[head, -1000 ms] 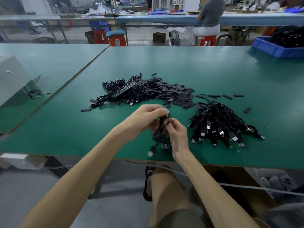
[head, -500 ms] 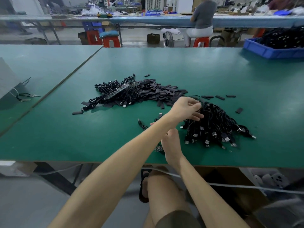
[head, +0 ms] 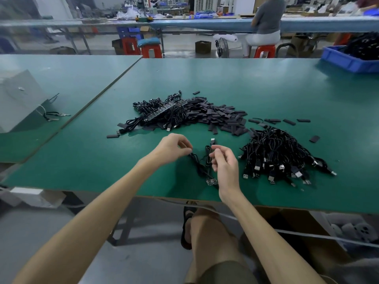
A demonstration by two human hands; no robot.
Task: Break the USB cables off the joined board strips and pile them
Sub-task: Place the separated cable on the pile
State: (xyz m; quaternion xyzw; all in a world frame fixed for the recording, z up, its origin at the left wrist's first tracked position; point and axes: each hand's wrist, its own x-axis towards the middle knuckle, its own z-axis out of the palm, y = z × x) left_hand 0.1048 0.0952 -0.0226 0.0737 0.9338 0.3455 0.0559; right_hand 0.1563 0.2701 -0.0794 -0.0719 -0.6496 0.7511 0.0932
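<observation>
Far left there's a grey box (head: 18,99) on the neighbouring bench, not part of this. In the middle of the tabletop (head: 266,89) sits the tangle of joined board strips (head: 162,113) waiting to be snapped, with loose black pieces (head: 221,117) spread along its right side.

Near the front edge, the left hand (head: 172,149) has thumb and fingertips pinched together on 1 end of a USB cable (head: 198,167). The cable runs down to a small board bit (head: 211,181) lying on the tabletop. The right hand (head: 225,165) is curled right against the cable's other loop. I honestly can't tell if it's actually gripping or just touching.

To the right of that, also near the front edge, is the finished pile (head: 274,156), plugs fanned toward the front edge. A blue bin (head: 348,62) sits at the far right corner.

My guess is this is mid-separation on 1 cable. Next it needs a firm hold on both sides of the board bit, a snap, then a toss right onto the pile.
</observation>
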